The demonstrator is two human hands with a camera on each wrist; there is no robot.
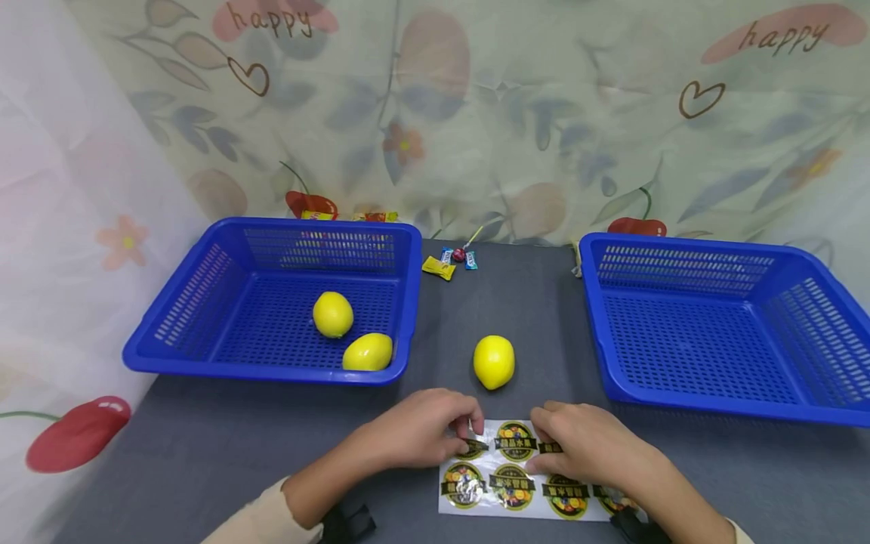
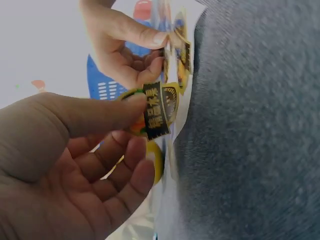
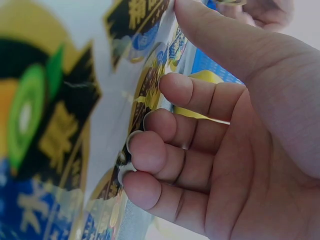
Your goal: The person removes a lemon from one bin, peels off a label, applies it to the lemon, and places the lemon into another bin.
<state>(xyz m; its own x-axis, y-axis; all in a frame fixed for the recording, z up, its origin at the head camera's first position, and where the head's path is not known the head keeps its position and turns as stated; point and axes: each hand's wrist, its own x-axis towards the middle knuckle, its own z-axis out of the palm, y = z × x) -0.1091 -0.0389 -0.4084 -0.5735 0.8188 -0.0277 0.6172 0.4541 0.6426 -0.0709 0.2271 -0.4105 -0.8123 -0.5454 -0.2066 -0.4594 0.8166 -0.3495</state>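
Note:
A white sheet of round fruit-label stickers lies on the dark table in front of me. My left hand is over the sheet's far left corner and pinches one round sticker between thumb and forefinger; the sticker is tilted up, with a black band across it. On the sheet's far side, my right hand presses it with thumb and fingertips, the fingers loosely bent. Just beyond both hands stands a lemon.
A blue basket at the left holds two lemons. Another blue basket stands at the right. Small wrapped candies and a lollipop lie at the back, before a printed curtain.

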